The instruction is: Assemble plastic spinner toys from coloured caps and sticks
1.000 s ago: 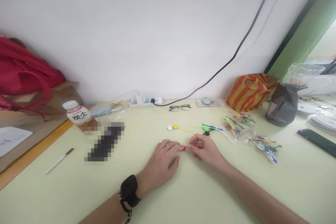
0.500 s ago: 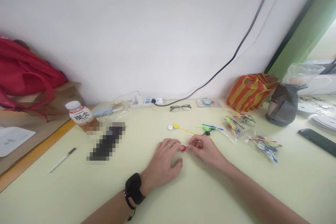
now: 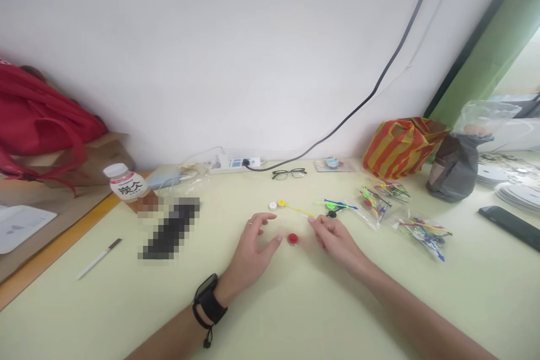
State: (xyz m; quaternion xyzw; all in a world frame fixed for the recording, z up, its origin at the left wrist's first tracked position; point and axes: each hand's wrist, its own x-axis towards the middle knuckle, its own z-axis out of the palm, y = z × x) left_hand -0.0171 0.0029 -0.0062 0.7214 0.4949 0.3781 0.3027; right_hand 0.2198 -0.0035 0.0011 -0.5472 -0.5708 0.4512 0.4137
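Note:
A small round red plastic piece (image 3: 292, 238) lies on the table between my hands, with a paler rim under it. Just left of it is my left hand (image 3: 252, 253), open, thumb and fingers apart, holding nothing. My right hand (image 3: 335, 239) is closed in a pinch beyond the red piece, its fingertips at the end of a thin yellow strip (image 3: 297, 210) and a small white piece. Whether they grip either is hidden. A round yellow piece (image 3: 282, 203) is at the strip's other end, beside a white disc (image 3: 273, 205). Green (image 3: 331, 206) and black (image 3: 332, 214) round pieces lie behind my right hand.
Clear bags of coloured plastic parts (image 3: 426, 233) lie at the right, near a dark phone-like slab (image 3: 508, 226). Glasses (image 3: 289, 174) and a power strip (image 3: 234, 164) are by the wall. A bottle (image 3: 129, 187) and a pen-like stick (image 3: 99, 259) are on the left.
Both hands have come off the red piece. My left hand drew back left and opened; my right hand moved slightly right and away from me, to the yellow strip's end.

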